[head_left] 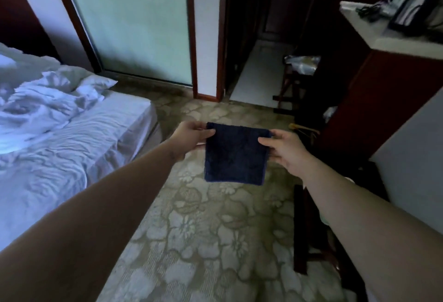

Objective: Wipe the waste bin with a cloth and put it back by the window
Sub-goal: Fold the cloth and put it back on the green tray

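The left hand (191,134) and right hand (285,150) each pinch an upper corner of the dark blue cloth (235,158), which hangs flat above the patterned carpet (191,230). An unmade bed (60,122) lies at left and a dark cabinet (383,100) stands at right. The crumpled plastic (303,63) beyond sits in shadow, and what it rests on is hard to identify.

Unmade white bed (60,119), floral carpet (191,241), frosted glass door (134,21)
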Motion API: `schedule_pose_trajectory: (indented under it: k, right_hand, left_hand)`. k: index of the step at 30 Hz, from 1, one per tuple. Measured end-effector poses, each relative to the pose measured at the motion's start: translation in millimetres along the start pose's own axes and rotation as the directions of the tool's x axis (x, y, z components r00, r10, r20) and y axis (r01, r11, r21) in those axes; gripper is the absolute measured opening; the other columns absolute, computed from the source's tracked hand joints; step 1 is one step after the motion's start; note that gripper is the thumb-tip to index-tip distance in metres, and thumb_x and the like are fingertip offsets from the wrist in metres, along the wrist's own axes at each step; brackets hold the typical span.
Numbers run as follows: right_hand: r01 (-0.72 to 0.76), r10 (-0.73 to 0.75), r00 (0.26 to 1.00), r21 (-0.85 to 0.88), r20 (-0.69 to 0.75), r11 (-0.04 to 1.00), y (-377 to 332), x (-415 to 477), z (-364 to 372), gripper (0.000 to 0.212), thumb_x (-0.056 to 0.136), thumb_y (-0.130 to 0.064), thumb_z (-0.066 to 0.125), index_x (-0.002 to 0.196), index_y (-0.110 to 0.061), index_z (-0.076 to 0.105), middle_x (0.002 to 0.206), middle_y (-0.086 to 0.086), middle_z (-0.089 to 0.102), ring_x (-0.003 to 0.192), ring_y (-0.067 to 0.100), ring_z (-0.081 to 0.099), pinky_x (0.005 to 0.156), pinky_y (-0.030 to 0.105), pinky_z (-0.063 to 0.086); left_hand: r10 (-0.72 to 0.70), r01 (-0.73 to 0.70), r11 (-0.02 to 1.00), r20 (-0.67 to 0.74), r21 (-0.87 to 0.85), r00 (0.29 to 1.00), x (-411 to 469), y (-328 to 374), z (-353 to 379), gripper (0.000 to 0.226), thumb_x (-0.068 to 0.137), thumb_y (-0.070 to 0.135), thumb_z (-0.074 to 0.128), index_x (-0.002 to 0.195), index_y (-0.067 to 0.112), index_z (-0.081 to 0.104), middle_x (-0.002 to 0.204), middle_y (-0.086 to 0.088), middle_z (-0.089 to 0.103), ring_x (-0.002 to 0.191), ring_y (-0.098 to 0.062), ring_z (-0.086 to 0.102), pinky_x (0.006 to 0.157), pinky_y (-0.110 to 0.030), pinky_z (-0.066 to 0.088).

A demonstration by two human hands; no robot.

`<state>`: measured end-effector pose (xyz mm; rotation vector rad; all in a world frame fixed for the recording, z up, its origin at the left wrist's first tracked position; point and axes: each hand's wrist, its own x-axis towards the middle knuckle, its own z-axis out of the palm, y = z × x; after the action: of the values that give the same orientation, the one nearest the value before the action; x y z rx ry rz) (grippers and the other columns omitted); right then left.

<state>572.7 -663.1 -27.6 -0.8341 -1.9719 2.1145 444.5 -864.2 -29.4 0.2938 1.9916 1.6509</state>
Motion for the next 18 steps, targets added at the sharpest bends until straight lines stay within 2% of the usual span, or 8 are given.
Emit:
schedule_pose_trajectory:
  k: [2,6,8,13,18]
  right_hand:
    - [-0.017,0.018,0.999,0.022,-0.032,1.000,4,4,-36,0.013,0.088,-0.005,0.065,0.098,-0.013,0.065,0.104,0.010,0.068,0.086,0.022,0.068,0.069,0.031,0.056]
    - [-0.033,0.042,0.991,0.069,-0.130,0.997,10,14,-113,0.024,0.087,-0.005,0.065,0.111,-0.008,0.064,0.105,0.009,0.069,0.087,0.021,0.069,0.067,0.030,0.056]
    - [-0.037,0.054,0.985,0.101,-0.167,0.994,13,17,-141,0.025,0.088,-0.004,0.064,0.113,-0.007,0.063,0.105,0.010,0.069,0.086,0.021,0.069,0.068,0.030,0.057]
    - [-0.040,0.071,0.967,0.130,-0.246,0.991,26,26,-215,0.018,0.089,-0.004,0.063,0.105,-0.010,0.063,0.094,0.005,0.069,0.076,0.015,0.069,0.059,0.024,0.055]
    - [-0.068,0.125,0.937,0.181,-0.327,0.981,49,34,-265,0.013,0.088,-0.003,0.063,0.094,-0.015,0.064,0.094,0.005,0.069,0.080,0.018,0.068,0.064,0.026,0.054]
  left_hand:
    - [-0.012,0.011,1.000,0.036,0.017,0.999,15,6,36,0.014,0.092,0.008,0.063,0.105,0.004,0.065,0.095,-0.004,0.067,0.087,-0.014,0.066,0.076,-0.023,0.057]
    - [-0.032,0.026,0.999,0.139,0.041,0.990,49,17,116,0.011,0.092,0.008,0.064,0.102,0.005,0.064,0.105,-0.010,0.066,0.098,-0.021,0.065,0.094,-0.037,0.054]
    - [-0.031,0.024,0.999,0.174,0.046,0.984,62,20,146,0.002,0.092,0.009,0.064,0.094,0.009,0.064,0.102,-0.007,0.067,0.097,-0.020,0.064,0.097,-0.039,0.052]
    - [-0.049,0.028,0.996,0.257,0.085,0.965,101,19,229,0.003,0.092,0.010,0.065,0.095,0.009,0.063,0.100,-0.007,0.067,0.091,-0.019,0.066,0.093,-0.039,0.053]
    - [-0.112,0.077,0.990,0.330,0.117,0.937,132,8,291,0.005,0.091,0.012,0.066,0.096,0.011,0.063,0.097,-0.002,0.068,0.085,-0.012,0.066,0.074,-0.025,0.055]
